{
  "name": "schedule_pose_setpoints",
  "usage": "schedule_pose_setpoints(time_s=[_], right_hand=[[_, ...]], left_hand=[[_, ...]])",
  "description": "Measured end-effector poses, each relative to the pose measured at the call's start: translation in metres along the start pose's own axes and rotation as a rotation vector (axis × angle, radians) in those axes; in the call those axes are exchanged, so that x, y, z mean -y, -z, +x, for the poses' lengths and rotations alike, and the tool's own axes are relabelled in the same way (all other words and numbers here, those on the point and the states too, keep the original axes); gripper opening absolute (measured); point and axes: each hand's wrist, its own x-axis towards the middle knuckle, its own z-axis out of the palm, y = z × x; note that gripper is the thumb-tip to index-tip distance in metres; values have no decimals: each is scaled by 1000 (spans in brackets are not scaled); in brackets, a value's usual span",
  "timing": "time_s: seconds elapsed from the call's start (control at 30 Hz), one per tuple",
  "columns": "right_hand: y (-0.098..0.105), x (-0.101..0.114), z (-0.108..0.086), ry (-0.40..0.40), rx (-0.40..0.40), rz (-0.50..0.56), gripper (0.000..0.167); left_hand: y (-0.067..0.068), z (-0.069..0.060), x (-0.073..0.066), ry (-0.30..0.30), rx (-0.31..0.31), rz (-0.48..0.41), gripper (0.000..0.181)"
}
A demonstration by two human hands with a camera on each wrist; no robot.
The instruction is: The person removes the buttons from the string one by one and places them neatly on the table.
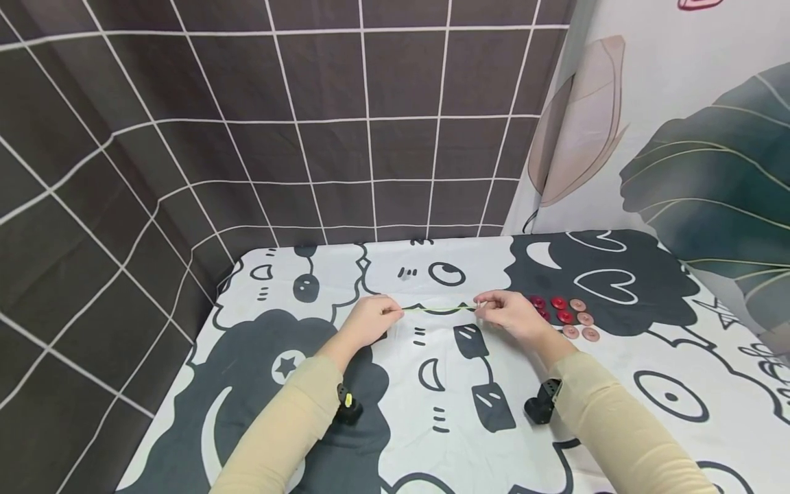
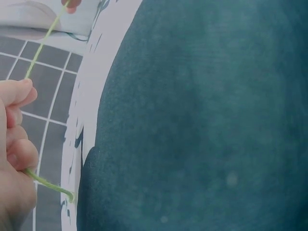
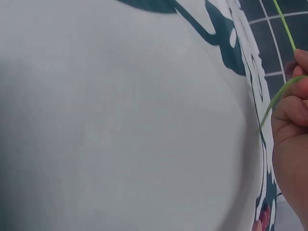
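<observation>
A thin yellow-green string (image 1: 438, 309) runs taut between both hands above the patterned cloth. My left hand (image 1: 370, 319) pinches one end between thumb and curled fingers; in the left wrist view a short loose tail of the string (image 2: 50, 185) hangs out below the fist. The other end is pinched by my right hand (image 1: 511, 315), and in the right wrist view a tail of the string (image 3: 275, 100) droops from those fingers. Just right of the right hand lie several round buttons: dark red, bright red (image 1: 564, 317) and pink (image 1: 590, 334). Part of this group is hidden behind the hand.
A black-and-white cartoon cloth (image 1: 457, 453) covers the table. Dark grid-patterned curtain (image 1: 327, 82) rises along its back and left sides. A leaf-print curtain (image 1: 648, 89) hangs at the right. Each wrist wears a small black camera (image 1: 540, 405).
</observation>
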Motion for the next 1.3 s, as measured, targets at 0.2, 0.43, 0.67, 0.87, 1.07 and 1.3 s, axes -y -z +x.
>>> schedule_pose_setpoints(time_s=[0.2, 0.43, 0.67, 0.87, 1.07, 1.3], right_hand=[[12, 5, -9, -8, -15, 8, 40], [24, -11, -12, -19, -19, -16, 42], [29, -15, -14, -61, -22, 9, 41], [29, -12, -15, -84, -48, -2, 34], [30, -15, -17, -104, -56, -49, 37], [39, -21, -25, -102, -57, -65, 36]], left_hand=[[0, 0, 2, 10, 4, -8, 13], [0, 1, 2, 7, 6, -3, 12], [0, 1, 1, 2, 6, 12, 13], [1, 2, 0, 9, 6, -3, 13], [0, 2, -1, 12, 14, -2, 13], [-1, 0, -2, 26, 15, 14, 13]])
